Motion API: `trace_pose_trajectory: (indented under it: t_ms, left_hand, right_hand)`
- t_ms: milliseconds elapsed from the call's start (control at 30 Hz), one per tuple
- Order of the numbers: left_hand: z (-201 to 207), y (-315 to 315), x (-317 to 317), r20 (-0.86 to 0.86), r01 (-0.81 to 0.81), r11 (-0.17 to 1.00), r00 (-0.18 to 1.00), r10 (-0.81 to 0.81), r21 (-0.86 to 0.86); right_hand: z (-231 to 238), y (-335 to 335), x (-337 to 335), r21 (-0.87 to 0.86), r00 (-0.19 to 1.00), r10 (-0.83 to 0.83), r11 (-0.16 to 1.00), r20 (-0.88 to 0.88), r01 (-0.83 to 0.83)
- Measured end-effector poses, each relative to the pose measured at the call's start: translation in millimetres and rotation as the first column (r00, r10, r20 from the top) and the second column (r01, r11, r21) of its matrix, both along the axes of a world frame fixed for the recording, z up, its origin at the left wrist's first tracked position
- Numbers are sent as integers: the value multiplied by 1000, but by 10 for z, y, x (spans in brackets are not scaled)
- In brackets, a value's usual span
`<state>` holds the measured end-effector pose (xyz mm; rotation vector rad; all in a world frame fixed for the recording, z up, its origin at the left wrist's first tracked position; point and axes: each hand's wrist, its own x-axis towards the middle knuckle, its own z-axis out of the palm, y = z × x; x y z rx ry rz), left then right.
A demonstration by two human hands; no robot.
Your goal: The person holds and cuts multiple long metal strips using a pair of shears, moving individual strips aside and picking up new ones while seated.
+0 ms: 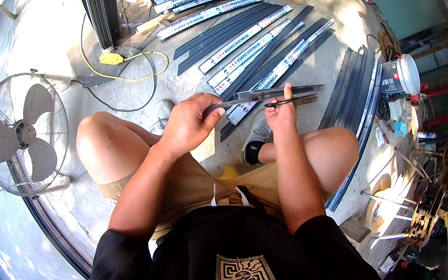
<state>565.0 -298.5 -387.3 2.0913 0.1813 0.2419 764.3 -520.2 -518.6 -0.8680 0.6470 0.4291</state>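
Note:
My left hand (194, 122) is closed around the near end of a dark, narrow metal profile strip (252, 96), which reaches rightward in front of me at about knee height. My right hand (281, 115) grips what looks like a pair of black-handled scissors (273, 104), their thin end pointing right. The right index finger is raised against the strip. Whether the scissors touch the strip is not plain. Below and beyond both hands, several dark strips, some with white printed film (277, 66), lie on the concrete floor.
A caged floor fan (25, 134) stands at left. Beyond my left knee runs a yellow cable (156, 75) with a yellow plug block (111, 58). More dark strips (350, 88) lie at right, near a white-lidded bucket (408, 74) and cluttered tools (424, 218).

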Motion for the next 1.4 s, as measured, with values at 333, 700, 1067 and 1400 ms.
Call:
trace_pose_trajectory:
  t_ms: [333, 700, 1067, 1400]
  left_hand:
    - [14, 14, 11, 37, -70, 992, 997, 67, 103]
    - [-176, 46, -35, -4, 61, 950, 998, -62, 307]
    - [-194, -41, -38, -23, 280, 926, 959, -284, 253]
    - [-274, -115, -67, -29, 259, 964, 966, -258, 53]
  right_hand:
    - [31, 8, -21, 14, 999, 52, 999, 9, -52]
    - [-12, 34, -71, -22, 996, 84, 996, -10, -84]
    - [-40, 32, -32, -26, 995, 91, 995, -43, -92]
    - [-3, 63, -60, -49, 997, 78, 996, -20, -78]
